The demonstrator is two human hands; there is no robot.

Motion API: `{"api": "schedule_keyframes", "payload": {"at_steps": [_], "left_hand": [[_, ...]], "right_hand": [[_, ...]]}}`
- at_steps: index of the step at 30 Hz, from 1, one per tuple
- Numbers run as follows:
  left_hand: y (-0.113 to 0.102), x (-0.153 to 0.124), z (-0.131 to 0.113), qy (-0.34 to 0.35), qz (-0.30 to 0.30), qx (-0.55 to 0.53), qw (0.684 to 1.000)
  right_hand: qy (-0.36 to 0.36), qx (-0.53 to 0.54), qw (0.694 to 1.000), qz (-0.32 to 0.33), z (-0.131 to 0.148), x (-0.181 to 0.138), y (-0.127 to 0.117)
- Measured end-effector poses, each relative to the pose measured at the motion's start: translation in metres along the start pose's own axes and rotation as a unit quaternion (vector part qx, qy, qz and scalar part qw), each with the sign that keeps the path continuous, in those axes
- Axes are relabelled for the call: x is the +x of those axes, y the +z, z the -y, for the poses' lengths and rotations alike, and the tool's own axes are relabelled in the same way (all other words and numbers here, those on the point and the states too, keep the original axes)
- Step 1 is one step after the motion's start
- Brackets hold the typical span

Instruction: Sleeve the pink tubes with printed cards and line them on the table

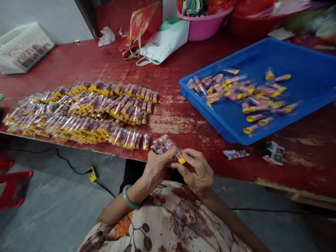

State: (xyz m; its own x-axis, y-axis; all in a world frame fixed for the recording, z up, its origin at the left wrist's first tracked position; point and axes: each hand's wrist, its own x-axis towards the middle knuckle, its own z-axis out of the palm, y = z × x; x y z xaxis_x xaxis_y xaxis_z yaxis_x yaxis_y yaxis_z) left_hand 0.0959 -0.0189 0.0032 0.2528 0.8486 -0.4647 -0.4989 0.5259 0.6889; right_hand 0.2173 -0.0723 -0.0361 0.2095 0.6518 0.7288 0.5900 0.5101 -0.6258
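At the table's near edge, my left hand (156,167) is closed on some small printed sheets (164,143), which stick out above its thumb. A clear tube with a yellow cap (181,160) lies against these sheets. My right hand (197,171) pinches this tube near the cap, between thumb and fingers. How far the sheet wraps the tube is hidden by my fingers. To the left lie long rows of similar capped tubes (86,122), stacked in layers. One single tube (146,142) sits at the right end of the front row, just beside my left hand.
A blue tray (223,127) on the right holds many loose tubes. Two printed packets, a small one (236,154) and a crumpled one (274,153), lie before it. Bags (165,40) and a pink basin (204,28) stand behind. A yellow power socket (92,175) lies on the floor.
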Motion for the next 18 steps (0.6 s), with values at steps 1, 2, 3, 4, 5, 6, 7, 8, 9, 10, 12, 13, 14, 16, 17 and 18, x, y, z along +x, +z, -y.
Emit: {"api": "schedule_keyframes", "payload": {"at_steps": [1,2,3,4,5,6,7,8,9,10,12,13,14,16,17,18], "left_hand": [[-0.001,0.0,-0.001,0.006,0.005,-0.001,1.0],[-0.003,0.001,-0.001,0.014,0.012,-0.001,1.0],[-0.004,0.001,-0.002,0.021,0.021,0.001,1.0],[-0.005,0.001,-0.003,0.022,0.032,0.004,0.999],[-0.006,0.0,-0.004,0.018,0.044,0.007,0.999],[-0.006,0.0,-0.004,0.011,0.054,0.01,0.998],[-0.005,-0.001,-0.004,0.005,0.062,0.01,0.998],[-0.005,-0.003,-0.004,-0.001,0.07,0.009,0.998],[-0.004,-0.004,-0.004,-0.006,0.077,0.007,0.997],[-0.003,-0.005,-0.003,-0.01,0.085,0.006,0.996],[-0.001,-0.007,-0.003,-0.015,0.092,0.005,0.996],[0.0,-0.007,-0.003,-0.017,0.091,0.006,0.996],[0.0,-0.008,-0.002,-0.019,0.089,0.009,0.996],[-0.001,-0.008,-0.002,-0.018,0.084,0.015,0.996],[-0.001,-0.009,-0.001,-0.017,0.086,0.018,0.996],[-0.002,-0.009,0.0,-0.017,0.089,0.021,0.996]], "right_hand": [[0.005,0.022,0.999,0.04,-0.001,0.005,-0.003],[0.016,0.045,0.996,0.078,-0.002,0.009,-0.006],[0.029,0.063,0.992,0.105,-0.003,0.013,-0.009],[0.038,0.074,0.99,0.116,-0.002,0.016,-0.011],[0.043,0.075,0.99,0.108,-0.001,0.019,-0.013],[0.041,0.07,0.993,0.087,0.001,0.02,-0.014],[0.036,0.06,0.996,0.063,0.004,0.021,-0.014],[0.032,0.051,0.997,0.041,0.006,0.022,-0.012],[0.03,0.042,0.998,0.022,0.009,0.022,-0.011],[0.03,0.034,0.999,0.008,0.011,0.021,-0.009],[0.035,0.025,0.999,-0.009,0.015,0.02,-0.006],[0.037,0.022,0.999,-0.014,0.016,0.02,-0.005],[0.036,0.02,0.999,-0.019,0.017,0.019,-0.004],[0.031,0.012,0.999,-0.025,0.019,0.017,-0.005],[0.027,0.004,0.999,-0.027,0.02,0.017,-0.006],[0.022,-0.007,0.999,-0.028,0.021,0.016,-0.006]]}}
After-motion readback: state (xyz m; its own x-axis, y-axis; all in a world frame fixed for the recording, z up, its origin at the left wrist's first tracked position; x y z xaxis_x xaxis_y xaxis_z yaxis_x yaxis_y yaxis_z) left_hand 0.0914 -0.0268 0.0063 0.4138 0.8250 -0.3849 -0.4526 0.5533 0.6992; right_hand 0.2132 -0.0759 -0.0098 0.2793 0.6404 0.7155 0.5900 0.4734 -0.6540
